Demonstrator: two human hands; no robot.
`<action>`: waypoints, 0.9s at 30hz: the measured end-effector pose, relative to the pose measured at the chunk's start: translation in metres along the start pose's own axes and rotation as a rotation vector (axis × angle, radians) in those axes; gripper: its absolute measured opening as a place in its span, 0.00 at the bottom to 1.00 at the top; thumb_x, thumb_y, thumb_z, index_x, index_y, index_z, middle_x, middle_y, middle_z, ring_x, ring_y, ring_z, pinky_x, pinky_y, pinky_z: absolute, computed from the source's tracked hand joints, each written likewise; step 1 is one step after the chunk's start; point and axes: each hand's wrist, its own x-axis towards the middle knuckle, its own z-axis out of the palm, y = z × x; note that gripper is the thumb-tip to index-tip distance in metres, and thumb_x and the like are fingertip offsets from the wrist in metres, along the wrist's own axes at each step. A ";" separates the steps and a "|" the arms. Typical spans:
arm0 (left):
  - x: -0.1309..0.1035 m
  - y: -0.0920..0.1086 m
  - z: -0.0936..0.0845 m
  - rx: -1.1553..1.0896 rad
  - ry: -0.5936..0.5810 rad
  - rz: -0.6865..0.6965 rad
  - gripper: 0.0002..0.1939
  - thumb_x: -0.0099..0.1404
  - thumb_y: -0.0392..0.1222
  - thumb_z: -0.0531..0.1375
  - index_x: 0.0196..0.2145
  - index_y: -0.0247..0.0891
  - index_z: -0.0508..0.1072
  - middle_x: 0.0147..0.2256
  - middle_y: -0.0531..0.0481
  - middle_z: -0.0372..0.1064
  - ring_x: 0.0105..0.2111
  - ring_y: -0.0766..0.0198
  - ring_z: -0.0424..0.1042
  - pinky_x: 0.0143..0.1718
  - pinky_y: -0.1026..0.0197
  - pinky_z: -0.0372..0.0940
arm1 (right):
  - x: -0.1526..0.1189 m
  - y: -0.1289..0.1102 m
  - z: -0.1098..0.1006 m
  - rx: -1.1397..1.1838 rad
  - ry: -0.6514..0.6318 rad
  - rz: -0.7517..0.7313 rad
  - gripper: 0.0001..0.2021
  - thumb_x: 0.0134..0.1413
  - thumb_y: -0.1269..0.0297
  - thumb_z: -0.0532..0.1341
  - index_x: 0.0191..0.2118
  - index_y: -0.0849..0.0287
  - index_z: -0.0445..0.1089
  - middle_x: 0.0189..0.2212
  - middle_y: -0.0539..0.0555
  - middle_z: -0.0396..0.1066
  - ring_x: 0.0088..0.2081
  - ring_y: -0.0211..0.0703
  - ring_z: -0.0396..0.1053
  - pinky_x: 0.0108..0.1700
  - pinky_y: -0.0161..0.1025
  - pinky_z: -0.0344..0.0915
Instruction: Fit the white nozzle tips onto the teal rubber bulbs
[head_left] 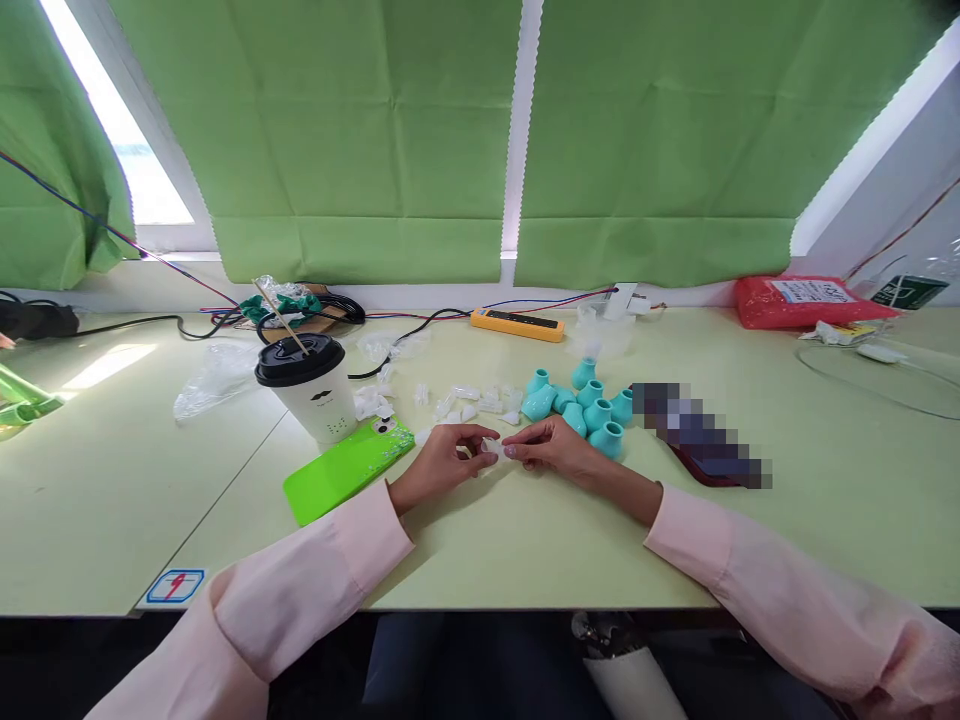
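Observation:
Both hands meet over the middle of the table, pinching one small translucent white piece (492, 449) between them. My left hand (448, 460) grips it from the left with thumb and forefinger. From the other side, my right hand (551, 447) holds it with its fingertips. What exactly the piece is cannot be made out. Just beyond the hands lie several loose clear and white plastic pieces (489, 400). A cluster of turquoise flask-shaped plastic parts (598, 413) with round open necks sits behind and right of my right hand.
A bright green phone case (337, 475) lies left, beside a paper cup (319, 408) with black lid and stick. To the right is a phone (705, 468), partly blurred. Farther back are an orange power strip (517, 324), a red package (806, 302) and a plastic bag (217, 380).

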 end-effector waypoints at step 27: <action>-0.005 0.015 0.002 -0.147 0.000 -0.001 0.17 0.51 0.46 0.58 0.36 0.32 0.71 0.30 0.47 0.69 0.19 0.73 0.62 0.21 0.67 0.63 | 0.003 0.004 -0.001 0.242 -0.162 0.001 0.13 0.31 0.65 0.67 0.29 0.62 0.71 0.27 0.51 0.70 0.30 0.37 0.68 0.37 0.39 0.65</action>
